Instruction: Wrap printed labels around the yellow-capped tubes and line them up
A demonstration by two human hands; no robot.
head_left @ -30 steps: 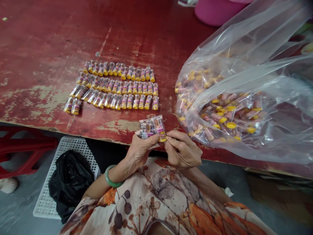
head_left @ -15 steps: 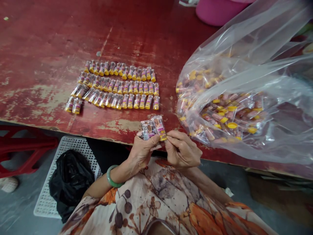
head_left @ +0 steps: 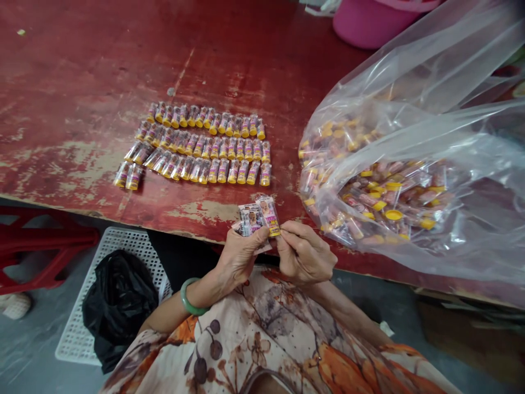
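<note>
My left hand (head_left: 241,249) is closed around a small stack of printed labels (head_left: 251,220), its thumb pressed on top. The uppermost label (head_left: 268,214), with pink lettering, a small figure and a yellow lower edge, sticks out to the right. At that label's lower right corner my right hand (head_left: 307,253) pinches with thumb and forefinger. Beyond the hands, several rows of small tubes with yellow caps (head_left: 223,171) lie side by side on the red table (head_left: 197,210). The fingers of my left hand beneath the stack are hidden.
To the right, a large clear plastic bag (head_left: 414,128) lies open with many loose tubes (head_left: 394,214) in it. A pink bucket (head_left: 365,24) stands at the back. Below the table's left edge are a black bag (head_left: 118,306), a white perforated crate (head_left: 76,334) and a red stool (head_left: 41,249).
The whole view has shifted slightly, so the table's contents appear a little farther right. Both hands keep their hold on the labels, with almost no movement.
</note>
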